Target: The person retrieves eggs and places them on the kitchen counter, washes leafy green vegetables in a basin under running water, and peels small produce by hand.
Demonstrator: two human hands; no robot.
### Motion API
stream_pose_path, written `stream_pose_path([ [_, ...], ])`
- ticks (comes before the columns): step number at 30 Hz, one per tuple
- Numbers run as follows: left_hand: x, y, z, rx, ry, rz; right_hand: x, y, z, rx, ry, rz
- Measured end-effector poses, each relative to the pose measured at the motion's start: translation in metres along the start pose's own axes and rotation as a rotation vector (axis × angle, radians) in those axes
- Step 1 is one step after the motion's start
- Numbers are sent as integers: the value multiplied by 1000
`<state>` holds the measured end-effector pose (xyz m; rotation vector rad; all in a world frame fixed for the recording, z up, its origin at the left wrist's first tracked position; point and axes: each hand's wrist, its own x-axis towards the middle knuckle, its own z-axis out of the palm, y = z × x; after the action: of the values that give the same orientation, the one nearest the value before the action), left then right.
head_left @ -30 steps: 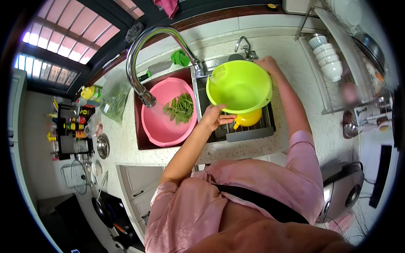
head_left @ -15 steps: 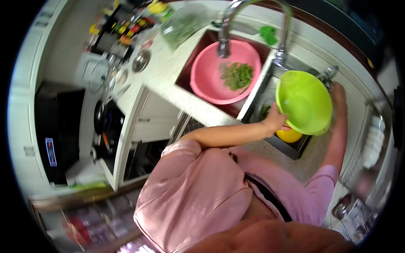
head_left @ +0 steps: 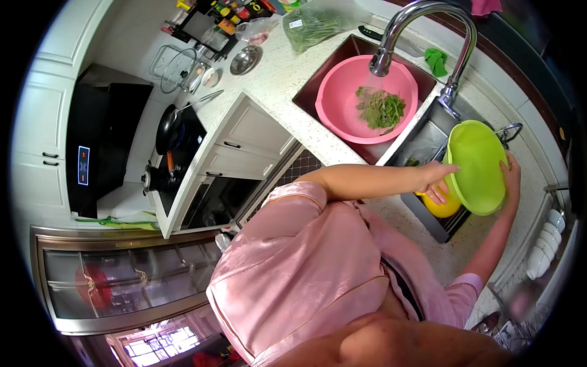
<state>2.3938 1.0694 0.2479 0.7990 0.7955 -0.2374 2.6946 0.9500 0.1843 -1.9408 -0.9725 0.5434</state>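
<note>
A lime-green plastic basin [head_left: 477, 168] is tilted above the right-hand sink bowl. My left hand [head_left: 435, 180] pinches its left rim, thumb on the inner side and fingers outside. On the opposite rim my right hand [head_left: 512, 174] holds it, fingertips over the edge. The inside that shows has nothing in it. Below my left hand lies a round yellow thing [head_left: 441, 203], partly hidden by the basin, on a dark rack [head_left: 425, 217] over the sink. Left of it, a pink basin [head_left: 333, 107] sits in the other sink bowl with leafy greens [head_left: 382, 111] inside.
A tall curved faucet [head_left: 422, 12] arches over the pink basin. A bag of green vegetables [head_left: 312, 27], a knife [head_left: 369, 32] and a metal bowl [head_left: 246, 60] lie along the counter [head_left: 275, 92]. A green cloth [head_left: 436, 61] rests behind the sink. Stacked white dishes [head_left: 544, 248] stand at right.
The view has swung, shifting the scene. The green basin is tipped further and looks narrower, still between both hands. My right hand now shows at its right rim.
</note>
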Motion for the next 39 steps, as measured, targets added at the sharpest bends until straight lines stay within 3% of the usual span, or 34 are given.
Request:
stream_pose_path([
  [3,10,0,2,-83,-100,-65,13,-6,8,68,-65,50],
  [5,17,-6,4,-159,-114,-62,25,4,14,105,60,40],
  [9,21,-14,3,-356,-142,-48,53,57,-6,206,241,253],
  [10,20,-13,4,-363,-67,-74,48,54,-10,138,257,262],
  [11,13,-10,9,-327,-93,-10,49,63,-13,-98,296,329],
  [13,12,-8,13,-340,-132,-41,37,62,-13,-210,308,222],
  [18,7,2,24,-238,-197,-40,13,31,3,234,226,360],
  [23,-7,2,20,-178,-151,-93,9,22,5,159,262,378],
  [28,-25,-11,-22,-76,-254,-77,12,21,1,46,229,424],
  [30,-29,-19,-49,-114,-209,-88,17,22,0,-159,209,399],
  [32,-37,-29,-78,-146,-194,-54,23,35,1,-119,202,379],
  [34,-48,-34,-92,-144,-9,-39,30,36,9,-76,183,353],
  [39,-61,-38,-129,-119,198,74,25,23,2,1,209,397],
])
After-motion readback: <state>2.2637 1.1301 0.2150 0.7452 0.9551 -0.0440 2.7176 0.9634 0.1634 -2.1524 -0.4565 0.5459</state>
